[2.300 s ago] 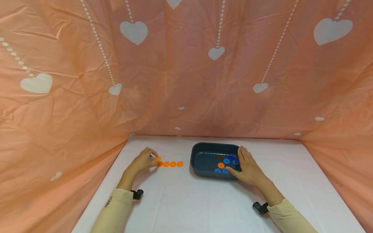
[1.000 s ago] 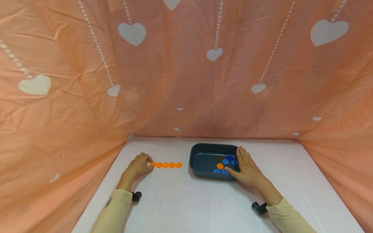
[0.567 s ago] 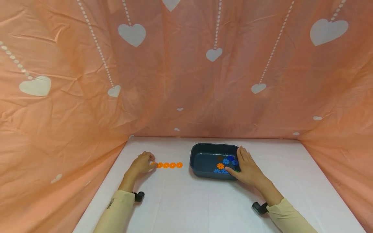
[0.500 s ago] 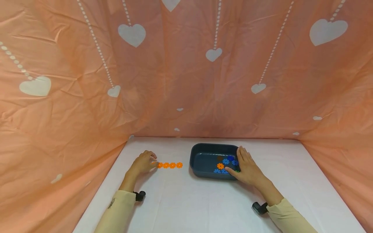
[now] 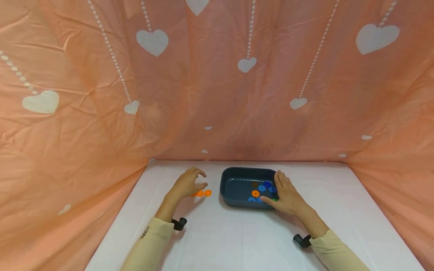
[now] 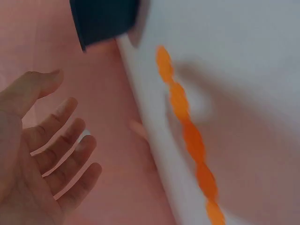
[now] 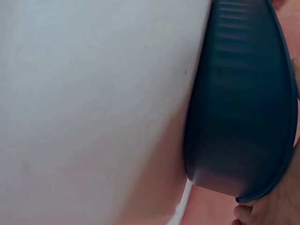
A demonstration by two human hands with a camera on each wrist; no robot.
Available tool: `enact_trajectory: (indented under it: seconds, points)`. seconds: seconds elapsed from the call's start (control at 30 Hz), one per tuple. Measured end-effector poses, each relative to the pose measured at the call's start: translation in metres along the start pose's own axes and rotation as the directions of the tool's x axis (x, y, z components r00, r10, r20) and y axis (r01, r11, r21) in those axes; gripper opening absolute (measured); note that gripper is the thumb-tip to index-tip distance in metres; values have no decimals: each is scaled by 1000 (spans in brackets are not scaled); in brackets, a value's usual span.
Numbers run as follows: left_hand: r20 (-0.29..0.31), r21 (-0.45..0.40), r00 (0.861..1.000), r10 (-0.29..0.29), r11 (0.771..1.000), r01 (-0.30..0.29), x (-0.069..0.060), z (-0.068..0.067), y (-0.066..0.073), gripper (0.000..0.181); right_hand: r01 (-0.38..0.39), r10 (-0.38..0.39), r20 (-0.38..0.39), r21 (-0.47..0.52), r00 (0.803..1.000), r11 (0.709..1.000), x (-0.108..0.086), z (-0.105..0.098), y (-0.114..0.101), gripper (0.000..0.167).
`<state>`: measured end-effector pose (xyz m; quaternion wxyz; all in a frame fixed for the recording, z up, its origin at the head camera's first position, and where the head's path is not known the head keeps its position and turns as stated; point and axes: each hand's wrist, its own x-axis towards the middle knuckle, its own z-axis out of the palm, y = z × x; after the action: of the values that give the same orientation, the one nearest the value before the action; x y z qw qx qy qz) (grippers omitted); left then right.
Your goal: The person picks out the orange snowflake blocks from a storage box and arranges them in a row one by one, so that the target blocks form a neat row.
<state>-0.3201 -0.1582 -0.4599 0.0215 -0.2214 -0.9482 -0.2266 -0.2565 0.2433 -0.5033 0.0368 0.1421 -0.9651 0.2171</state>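
Note:
In the head view, a row of orange flower-shaped plastic discs (image 5: 208,193) lies on the white table, its left part hidden by my left hand (image 5: 188,183). That hand is raised over the row with thumb and fingers spread, holding nothing. The left wrist view shows the same orange discs (image 6: 193,140) edge to edge, blurred, apart from the relaxed fingers (image 6: 61,154). My right hand (image 5: 288,195) holds the right end of a dark blue-grey tray (image 5: 237,170), thumb over the inside and fingers along the rim. The tray's outer wall (image 7: 243,103) fills much of the right wrist view.
Inside the tray, toward its right side, lie several blue discs (image 5: 262,188), one orange disc (image 5: 255,193), a brown one and a partly covered green one. A peach curtain (image 5: 217,94) with white hearts hangs behind and beside the white table (image 5: 217,233).
My left hand laid an orange disc at the row's left end, let it go, then moved right and up toward the tray. The right hand and tray have stayed put.

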Motion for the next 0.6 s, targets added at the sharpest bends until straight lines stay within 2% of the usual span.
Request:
enact_trajectory:
  seconds: [0.27, 0.6]
  points:
    - [14, 7, 991, 130, 992, -130, 13, 13, 35, 28, -3, 2, 15, 13, 1000, 1000, 2, 1, 4, 125]
    - [123, 36, 975, 186, 981, -192, 33, 33, 71, 37, -9, 9, 33, 28, 999, 1000, 4, 2, 4, 129]
